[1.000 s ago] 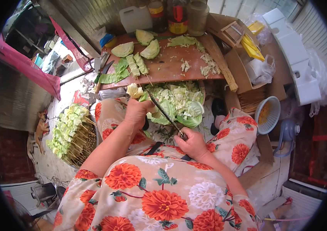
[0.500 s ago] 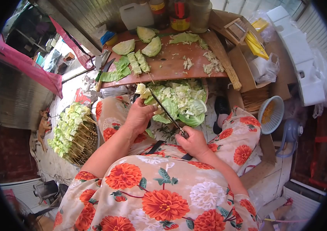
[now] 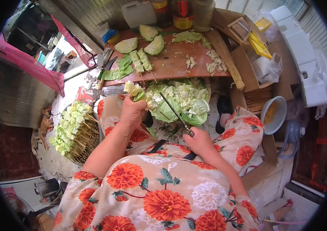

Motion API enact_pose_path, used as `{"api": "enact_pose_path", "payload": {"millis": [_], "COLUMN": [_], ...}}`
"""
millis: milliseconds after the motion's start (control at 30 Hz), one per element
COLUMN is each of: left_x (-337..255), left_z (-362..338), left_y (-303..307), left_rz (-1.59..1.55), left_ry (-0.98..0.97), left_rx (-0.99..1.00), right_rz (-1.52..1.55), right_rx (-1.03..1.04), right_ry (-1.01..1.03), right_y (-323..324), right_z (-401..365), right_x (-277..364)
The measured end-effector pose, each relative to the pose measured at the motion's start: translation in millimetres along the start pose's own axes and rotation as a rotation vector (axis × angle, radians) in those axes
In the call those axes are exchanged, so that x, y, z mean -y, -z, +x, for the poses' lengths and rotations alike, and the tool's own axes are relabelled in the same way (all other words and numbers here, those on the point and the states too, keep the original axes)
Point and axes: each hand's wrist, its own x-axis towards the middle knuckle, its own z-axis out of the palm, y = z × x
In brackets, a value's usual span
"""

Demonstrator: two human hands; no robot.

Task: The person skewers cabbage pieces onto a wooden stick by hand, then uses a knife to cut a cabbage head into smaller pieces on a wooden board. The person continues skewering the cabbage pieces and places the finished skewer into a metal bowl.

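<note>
The left hand (image 3: 132,110) has its fingers closed round a cabbage chunk (image 3: 133,89) beside the cut cabbage (image 3: 191,92); the right hand (image 3: 201,143) grips a knife (image 3: 174,111). Light and crisp, the chunk probably tears if squeezed; cradle its thickest part.

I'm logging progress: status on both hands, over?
Left hand holding cabbage pieces. Right hand gripping knife, before cabbage heap. No obstruction visible.

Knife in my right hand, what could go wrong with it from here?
The bare blade of the knife, held in the right hand, lies close to the left hand, so a slip might nick the left thumb. The cabbage piece sticks up from the left hand's grip, so a knock could perhaps send it into the cut cabbage nearby.
</note>
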Motion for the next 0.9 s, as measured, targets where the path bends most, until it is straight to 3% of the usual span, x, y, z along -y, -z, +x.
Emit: {"api": "enact_pose_path", "payload": {"millis": [67, 300, 433, 533, 900], "left_x": [-14.6, -3.6, 11.9, 22.1, 34.5], "left_z": [-1.2, -1.0, -1.9, -4.2, -13.5], "left_y": [0.3, -10.4, -12.6, -13.6, -17.9], "left_rz": [0.213, 0.110, 0.196, 0.193, 0.006], "left_ry": [0.047, 0.166, 0.134, 0.130, 0.094], "left_rx": [-0.034, -0.026, 0.046, -0.013, -0.097], "right_rz": [0.045, 0.135, 0.061, -0.027, -0.083], "right_rx": [0.020, -0.084, -0.142, -0.180, -0.172], "right_ry": [-0.091, 0.161, 0.304, 0.404, 0.448], "right_y": [0.8, -0.8, -4.8, -6.0, -3.6], "right_z": [0.2, -5.3, -6.8, -6.9, -8.6], "right_x": [3.6, 15.4, 14.7, 16.4, 20.5]}}
